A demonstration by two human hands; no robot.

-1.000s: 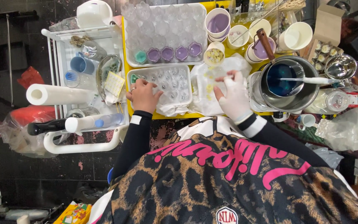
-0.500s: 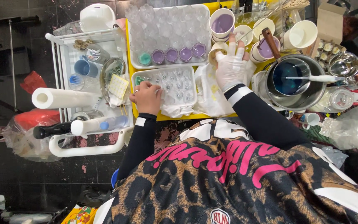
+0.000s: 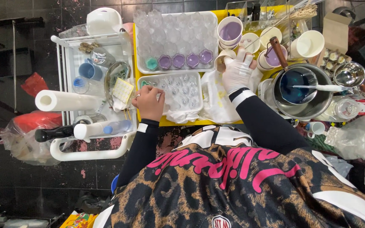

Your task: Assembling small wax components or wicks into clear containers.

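**Mould tray steadied, paper cup gripped**

A clear mould tray (image 3: 176, 90) is pressed at its left edge by the bare left hand (image 3: 150, 102), fingers curled onto the rim. Just right of it, a small paper cup (image 3: 223, 59) is held tilted in the closed, gloved right hand (image 3: 238, 71), arm stretched forward. A pot of blue liquid (image 3: 303, 90) is seen beside that wrist.

The person wears a leopard-print top crossed by large pink lettering, with white panels at the shoulders and a small round badge near the collar. Long black sleeves end in white cuffs just behind the fingers. The right hand (image 3: 237, 69) wears a thin white glove; the left hand (image 3: 150, 102) is bare, with a ring on one finger.
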